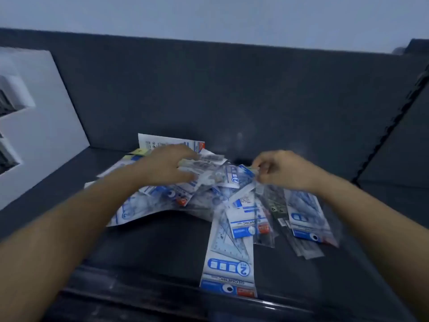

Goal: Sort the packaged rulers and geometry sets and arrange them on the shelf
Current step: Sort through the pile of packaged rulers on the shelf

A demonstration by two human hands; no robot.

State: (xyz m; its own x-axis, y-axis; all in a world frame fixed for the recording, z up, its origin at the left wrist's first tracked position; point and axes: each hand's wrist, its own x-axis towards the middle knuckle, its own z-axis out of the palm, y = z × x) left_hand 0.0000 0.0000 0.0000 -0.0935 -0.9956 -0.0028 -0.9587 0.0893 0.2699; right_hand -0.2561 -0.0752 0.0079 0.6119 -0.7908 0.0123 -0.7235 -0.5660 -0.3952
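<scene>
A loose heap of clear packets with blue and white cards (pixel 209 194) lies on the dark shelf (pixel 148 247). One long geometry set packet (pixel 228 266) reaches the shelf's front edge. My left hand (pixel 167 167) rests on top of the heap's far left side, fingers curled around a bundle of packets (pixel 204 162). My right hand (pixel 281 169) pinches the top edge of a narrow clear packet (pixel 258 182) at the heap's right. More ruler packets (pixel 306 217) fan out below my right wrist.
The shelf has a dark back panel (pixel 232 94) and a dark slotted upright on the right (pixel 394 126). A white moulded block (pixel 39 117) leans at the left end. The shelf's glossy front lip (pixel 139 291) runs along the bottom.
</scene>
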